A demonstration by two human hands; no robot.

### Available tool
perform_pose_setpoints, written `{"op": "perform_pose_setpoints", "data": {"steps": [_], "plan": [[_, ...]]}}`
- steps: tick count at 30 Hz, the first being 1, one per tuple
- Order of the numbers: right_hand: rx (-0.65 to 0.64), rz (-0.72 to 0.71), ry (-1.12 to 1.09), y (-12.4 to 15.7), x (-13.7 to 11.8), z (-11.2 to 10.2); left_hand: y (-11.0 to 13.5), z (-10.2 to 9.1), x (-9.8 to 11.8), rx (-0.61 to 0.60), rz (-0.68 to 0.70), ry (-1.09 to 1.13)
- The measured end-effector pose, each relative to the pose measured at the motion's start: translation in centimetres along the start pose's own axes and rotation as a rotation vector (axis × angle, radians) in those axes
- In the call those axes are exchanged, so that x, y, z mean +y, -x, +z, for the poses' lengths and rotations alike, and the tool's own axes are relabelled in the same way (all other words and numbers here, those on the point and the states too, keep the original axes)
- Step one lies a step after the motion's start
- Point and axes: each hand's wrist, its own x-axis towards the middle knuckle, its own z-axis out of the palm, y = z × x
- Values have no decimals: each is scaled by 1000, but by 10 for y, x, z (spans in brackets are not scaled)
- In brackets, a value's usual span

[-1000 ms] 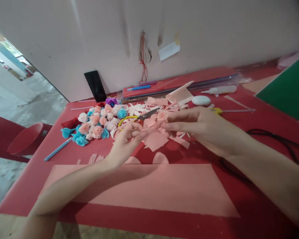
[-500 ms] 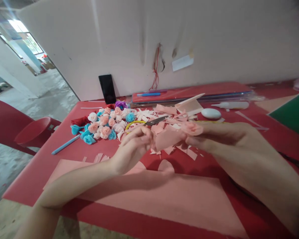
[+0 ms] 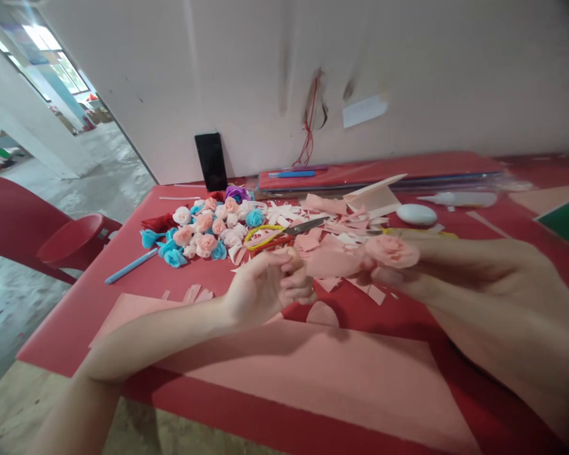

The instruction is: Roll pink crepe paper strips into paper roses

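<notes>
My right hand (image 3: 455,265) is closed around a pink paper rose (image 3: 391,250), held up over the red table (image 3: 66,328). A pink paper strip (image 3: 332,262) runs from the rose leftward to my left hand (image 3: 270,287), whose fingers are curled and pinch the strip's free end. Both hands hover above a large pink paper sheet (image 3: 313,373).
A pile of finished pink, white and blue paper roses (image 3: 203,230) lies at the back left, beside yellow-handled scissors (image 3: 284,230) and pink scraps (image 3: 336,221). A blue pen (image 3: 130,265), a black phone (image 3: 211,161), a white oval object (image 3: 416,215), a glue bottle (image 3: 459,199) and a red chair (image 3: 52,240) are around.
The rose has risen and turned into view in my right hand, and both hands have shifted right. The strip between the hands has been pulled straighter.
</notes>
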Motion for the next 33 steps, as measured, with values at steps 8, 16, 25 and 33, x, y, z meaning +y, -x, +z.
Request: {"op": "perform_pose_setpoints", "data": {"steps": [8,16,25,33], "plan": [[24,71,-127,-2,-5,2,-2,-5,-7,-17,29,-56],[85,80,-148,-6,-4,1,-6,-14,-13,-163,-63,-93],[108,122,-213,-4,-5,4,-7,-24,-16,-291,-65,-157],[84,129,-218,-9,-5,4,-5,-19,-10,-369,-93,-88]]}}
